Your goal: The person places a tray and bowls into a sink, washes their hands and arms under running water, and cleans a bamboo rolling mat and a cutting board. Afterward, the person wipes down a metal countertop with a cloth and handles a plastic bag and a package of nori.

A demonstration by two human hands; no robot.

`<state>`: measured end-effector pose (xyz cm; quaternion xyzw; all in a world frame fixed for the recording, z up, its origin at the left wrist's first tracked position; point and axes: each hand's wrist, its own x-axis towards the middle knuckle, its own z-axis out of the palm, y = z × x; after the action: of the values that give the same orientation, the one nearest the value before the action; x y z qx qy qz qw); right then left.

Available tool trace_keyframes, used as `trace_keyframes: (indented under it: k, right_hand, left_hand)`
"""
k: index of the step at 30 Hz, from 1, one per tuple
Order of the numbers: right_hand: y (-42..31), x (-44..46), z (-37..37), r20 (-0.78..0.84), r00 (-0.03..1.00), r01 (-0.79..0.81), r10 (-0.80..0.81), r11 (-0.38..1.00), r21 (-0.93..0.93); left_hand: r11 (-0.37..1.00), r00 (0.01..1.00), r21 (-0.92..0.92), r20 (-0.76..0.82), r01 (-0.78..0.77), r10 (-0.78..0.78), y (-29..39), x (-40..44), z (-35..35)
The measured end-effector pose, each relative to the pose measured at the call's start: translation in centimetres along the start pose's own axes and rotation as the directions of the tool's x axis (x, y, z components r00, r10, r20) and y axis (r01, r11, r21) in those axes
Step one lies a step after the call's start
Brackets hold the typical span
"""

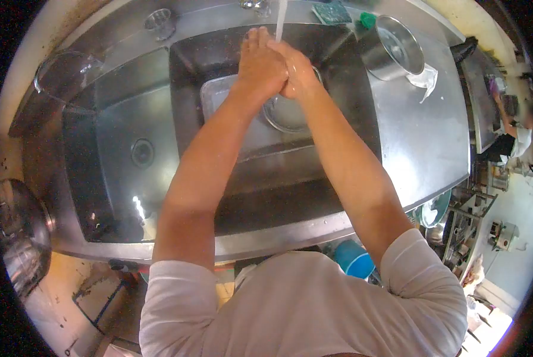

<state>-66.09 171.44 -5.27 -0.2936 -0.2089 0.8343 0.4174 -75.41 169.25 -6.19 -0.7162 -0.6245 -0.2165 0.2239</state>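
My left hand and my right hand are pressed together over the sink basin, wet and holding no object. The left fingers are stretched out and point away from me. My right hand lies along the left one's side, its fingers extended and partly hidden. A stream of water falls from above beside the fingertips. Under the hands, in the basin, are a pale rectangular tray and a round container, both partly covered by my hands and forearms.
At left is a second basin with a drain. A clear glass stands on the back ledge, and a green scouring pad lies there too. A steel pot and a white cloth rest at right. A blue bucket sits below.
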Motion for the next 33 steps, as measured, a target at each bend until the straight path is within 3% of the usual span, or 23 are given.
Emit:
trace_keyframes:
  k: [2, 4, 6, 7, 8, 9, 10, 11, 13, 15, 16, 17, 18, 19, 20, 21, 23, 25, 26, 28, 29, 31, 33]
  right_hand:
    - [-0.9, 0.1, 0.2, -0.069, 0.998, -0.012, 0.004, 0.993, -0.116]
    - [-2.4, -0.4, 1.3, -0.139, 0.99, -0.032, -0.001, 0.973, -0.23]
    - [-3.5, -0.9, 2.5, -0.285, 0.959, -0.163, 0.011, 0.84, -0.518]
    - [-3.2, 0.0, 2.2, -0.282, 0.959, -0.161, 0.01, 0.84, -0.518]
    - [-2.7, 1.7, 1.5, -0.291, 0.957, -0.112, 0.001, 0.925, -0.363]
    - [-2.5, 2.9, 1.0, -0.306, 0.952, -0.056, -0.006, 0.98, -0.193]
    - [-2.6, 3.4, 1.1, -0.31, 0.951, -0.055, -0.006, 0.98, -0.189]
    - [-2.7, 3.9, 1.2, -0.318, 0.947, -0.063, 0.042, 0.997, -0.054]
    - [-2.7, 4.9, 1.6, -0.32, 0.944, -0.063, 0.086, 0.995, 0.082]
    - [-1.4, 5.9, 0.9, -0.251, 0.961, -0.07, 0.116, 0.98, 0.188]
    - [0.8, 7.9, -2.1, 0.076, 0.993, 0.114, -0.095, 0.946, -0.303]
    - [3.0, 9.9, -5.1, 0.391, 0.873, 0.478, -0.292, 0.673, -0.564]
    - [3.6, 8.7, -4.1, 0.38, 0.889, 0.429, -0.255, 0.174, -0.886]
    - [3.9, 6.9, -3.0, 0.351, 0.907, 0.243, -0.234, -0.392, -0.887]
    - [2.7, 3.7, -1.0, 0.253, 0.965, 0.202, -0.07, -0.414, -0.887]
    - [2.5, 3.2, -1.1, 0.251, 0.965, 0.201, -0.07, -0.415, -0.887]
    - [2.2, 2.6, -1.3, 0.347, 0.882, 0.456, 0.318, -0.762, -0.46]
    - [1.4, 1.5, -0.6, 0.387, 0.844, 0.53, 0.373, -0.692, -0.49]
    - [0.9, 0.8, -0.2, 0.416, 0.842, 0.537, 0.344, -0.614, -0.578]
    - [0.1, 0.3, 0.3, 0.447, 0.847, 0.531, 0.287, -0.489, -0.692]
    - [0.0, -0.1, 0.4, 0.452, 0.855, 0.519, 0.255, -0.441, -0.732]
    - [-0.3, 0.1, 0.6, 0.482, 0.851, 0.524, 0.207, -0.39, -0.758]
    - [-0.3, 0.1, 0.7, 0.525, 0.837, 0.541, 0.154, -0.375, -0.753]
  left_hand:
    - [0.907, 0.894, -0.417, 0.382, -0.061, 0.236, -0.7, 0.4, 0.7]
    - [0.897, 0.907, -0.416, 0.305, -0.147, 0.29, -0.7, -0.2, 0.2]
    - [0.883, 0.91, -0.408, 0.23, -0.231, 0.344, -0.1, -0.8, -1.4]
    - [0.858, 0.908, -0.512, 0.376, 0.038, 0.183, 0.3, -0.7, -3.3]
    - [0.769, 0.847, -0.561, 0.529, 0.308, 0.046, 1.1, -0.8, -4.7]
    - [0.769, 0.847, -0.562, 0.53, 0.304, 0.053, 2.4, -1.6, -4.9]
    - [0.643, 0.968, -0.728, 0.231, 0.239, -0.098, 4.0, -2.7, -4.9]
    - [0.525, 0.953, -0.845, -0.069, 0.101, -0.294, 5.4, -3.6, -5.3]
    - [0.516, 0.986, -0.854, -0.023, 0.068, -0.167, 8.0, -5.4, -7.6]
    - [0.47, 0.983, -0.864, -0.17, -0.182, 0.068, 10.0, -5.9, -10.9]
    - [0.472, 0.984, -0.863, -0.168, -0.179, 0.066, 10.7, -5.2, -12.2]
    - [0.405, 0.978, -0.892, -0.161, -0.203, 0.136, 11.3, -4.3, -13.6]
    - [0.332, 0.966, -0.917, -0.157, -0.22, 0.206, 11.5, -3.9, -14.2]
    - [0.333, 0.966, -0.917, -0.156, -0.218, 0.204, 11.3, -3.7, -13.3]
    - [0.322, 0.944, -0.933, -0.049, -0.159, 0.326, 10.9, -2.9, -11.3]
    - [0.318, 0.895, -0.943, 0.056, -0.098, 0.442, 10.4, -1.9, -9.7]
    - [0.691, 0.625, -0.716, 0.496, -0.099, 0.603, 7.6, 2.0, -10.3]
    - [0.876, 0.562, -0.47, 0.756, 0.108, 0.336, 4.8, 3.6, -8.7]
    - [0.875, 0.562, -0.473, 0.755, 0.107, 0.339, 3.6, 3.5, -7.5]
    - [0.723, 0.716, -0.686, 0.546, 0.082, 0.436, 2.0, 3.5, -5.6]
    - [0.719, 0.709, -0.69, 0.547, 0.081, 0.445, 2.1, 4.0, -5.0]
    - [0.771, 0.508, -0.592, 0.751, 0.235, 0.422, 1.8, 6.1, -5.2]
    - [0.762, 0.487, -0.61, 0.745, 0.218, 0.457, 1.3, 7.1, -5.1]
